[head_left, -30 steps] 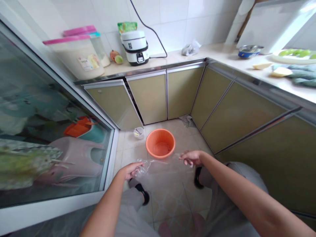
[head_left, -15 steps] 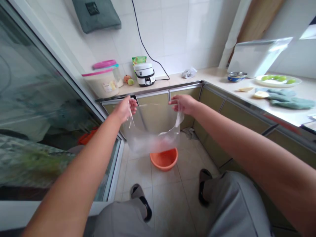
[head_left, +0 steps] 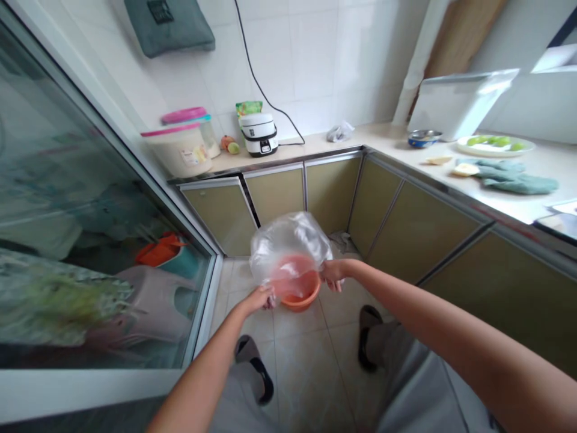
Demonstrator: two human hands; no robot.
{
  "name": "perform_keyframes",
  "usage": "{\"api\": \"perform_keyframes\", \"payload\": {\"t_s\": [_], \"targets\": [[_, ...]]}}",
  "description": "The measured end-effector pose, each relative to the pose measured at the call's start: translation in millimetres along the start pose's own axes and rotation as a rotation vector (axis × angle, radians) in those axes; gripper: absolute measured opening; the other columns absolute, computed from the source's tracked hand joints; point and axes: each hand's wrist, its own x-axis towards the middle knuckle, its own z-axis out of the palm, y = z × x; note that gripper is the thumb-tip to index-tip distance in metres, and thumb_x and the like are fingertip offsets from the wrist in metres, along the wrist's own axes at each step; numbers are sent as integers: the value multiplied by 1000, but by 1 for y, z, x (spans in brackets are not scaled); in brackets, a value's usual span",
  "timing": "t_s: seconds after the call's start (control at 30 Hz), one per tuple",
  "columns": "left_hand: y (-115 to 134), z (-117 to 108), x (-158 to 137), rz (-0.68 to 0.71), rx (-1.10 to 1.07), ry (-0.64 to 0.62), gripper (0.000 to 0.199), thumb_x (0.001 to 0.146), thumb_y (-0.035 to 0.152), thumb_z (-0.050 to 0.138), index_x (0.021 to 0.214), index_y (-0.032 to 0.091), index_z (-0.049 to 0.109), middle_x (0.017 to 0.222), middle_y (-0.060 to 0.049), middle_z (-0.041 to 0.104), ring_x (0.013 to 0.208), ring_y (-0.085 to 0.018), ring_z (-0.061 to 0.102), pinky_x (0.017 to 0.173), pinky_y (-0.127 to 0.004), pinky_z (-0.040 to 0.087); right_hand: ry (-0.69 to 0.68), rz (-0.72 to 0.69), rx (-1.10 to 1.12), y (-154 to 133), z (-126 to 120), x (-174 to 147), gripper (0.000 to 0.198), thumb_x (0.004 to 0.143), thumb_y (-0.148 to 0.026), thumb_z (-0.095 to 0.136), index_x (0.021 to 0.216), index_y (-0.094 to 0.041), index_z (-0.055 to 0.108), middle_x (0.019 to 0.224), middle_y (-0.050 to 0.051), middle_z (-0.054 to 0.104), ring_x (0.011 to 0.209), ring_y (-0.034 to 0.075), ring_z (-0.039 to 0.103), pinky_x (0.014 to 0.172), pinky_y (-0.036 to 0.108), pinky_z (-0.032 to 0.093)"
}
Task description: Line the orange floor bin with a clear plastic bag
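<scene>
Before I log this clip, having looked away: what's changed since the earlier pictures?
The left hand and right hand rose, then dropped; the plastic bag they still hold dropped too and now billows out. The orange basin stayed on the floor, the rice cooker on the counter.

Soft light, strongest at right, whitens the countertop and wall tiles.
Reflections haze the glass door; cabinets at right sit in shade, the plastic bag is blurred, and wide-angle stretch distorts the edges.

Clear plastic bag, seemingly puffed out.
</scene>
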Motion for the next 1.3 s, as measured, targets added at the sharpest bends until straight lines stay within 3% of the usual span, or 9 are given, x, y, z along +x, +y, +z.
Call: {"api": "perform_keyframes", "payload": {"t_s": [0.1,0.17,0.27,0.4,0.6,0.87,1.1,1.2,1.3], "targets": [[-37,-23,21,-209,-54,19,34,97,46,64,93,12,67,82,-5,67,68,-15,64,65,-29,55,-201,112,164,34,9,17,17,97,-21,54,83,-17,61,56,-1,61,41,12,53,51,25,48],[-38,-45,38,-250,-180,107,35,91,48,67,82,14,63,65,1,58,54,-11,56,57,-23,47,-148,145,315,44,-3,26,13,98,-26,54,92,-18,61,57,-3,57,39,10,44,48,24,44],[-18,-70,59,-143,-341,183,31,82,45,72,88,15,66,62,4,56,53,-9,55,57,-20,45,52,187,461,44,-30,34,14,97,-29,54,98,-18,62,55,-6,50,38,8,36,43,22,38],[14,-75,68,45,-352,161,41,75,35,77,109,13,73,59,7,51,54,-9,54,58,-19,44,227,234,509,37,-62,34,15,97,-27,54,95,-17,65,55,-6,48,39,7,34,42,22,30],[26,-60,62,65,-386,118,77,78,26,72,151,10,55,56,9,46,56,-11,56,62,-22,48,442,258,194,43,-81,34,13,90,-23,61,89,-15,70,66,2,64,48,11,47,47,24,33],[6,-39,68,111,-403,44,91,77,29,73,162,15,43,73,2,63,63,-12,61,63,-21,46,774,226,-9,46,-85,44,21,92,-27,57,101,-17,73,105,12,76,92,22,69,70,24,46],[-6,-42,73,165,-383,39,93,80,34,71,164,15,38,61,5,57,64,-13,59,71,-24,45,685,304,22,38,-95,39,27,95,-32,55,115,-19,67,92,8,75,72,19,69,67,26,49],[-13,-38,67,114,-356,-9,91,82,34,69,165,15,37,66,3,61,66,-14,59,75,-27,46,710,213,-319,26,-87,27,34,92,-39,61,121,-22,66,113,12,72,96,26,67,78,32,50],[-16,-33,60,59,-300,-80,87,84,31,66,165,17,37,72,0,66,67,-15,59,76,-29,46,774,-25,-597,3,-62,13,35,93,-39,61,123,-21,66,125,16,66,116,32,57,93,38,47]]}}
